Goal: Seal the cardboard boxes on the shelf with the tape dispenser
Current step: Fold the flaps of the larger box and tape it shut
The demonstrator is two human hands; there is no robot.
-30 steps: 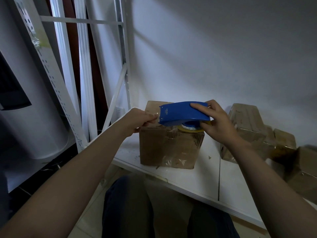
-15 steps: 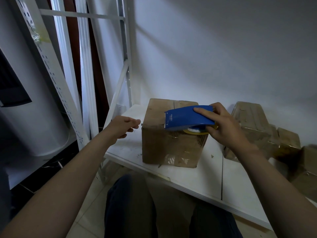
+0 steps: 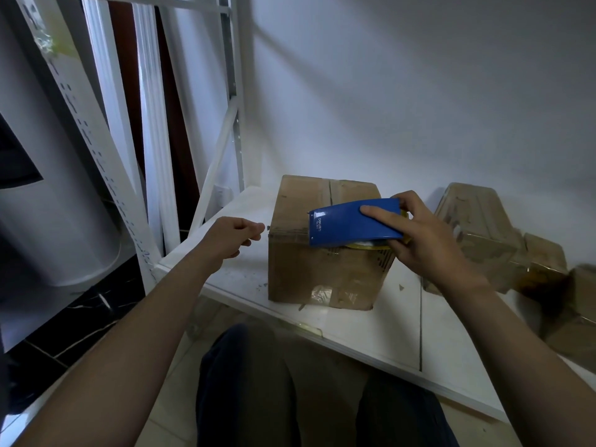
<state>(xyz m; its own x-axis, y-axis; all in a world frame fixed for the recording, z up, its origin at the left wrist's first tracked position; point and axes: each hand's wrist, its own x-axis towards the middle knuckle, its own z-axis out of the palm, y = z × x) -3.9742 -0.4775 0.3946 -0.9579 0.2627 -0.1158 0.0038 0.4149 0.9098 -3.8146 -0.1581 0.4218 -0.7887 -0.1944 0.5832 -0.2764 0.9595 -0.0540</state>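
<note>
Head view: sitting at centre frame on the white shelf, a cardboard box. Gripping the blue tape dispenser over the box's near right top edge, right hand. Hovering left of the box, loosely curled and holding nothing, left hand. Lying at right, blurred, more boxes.

We counted one blue tape dispenser and two hands, the left hand and the right hand. One cardboard box stood nearest on the single white shelf. Further boxes lay at right, at least three; blur prevented a firm count.
</note>
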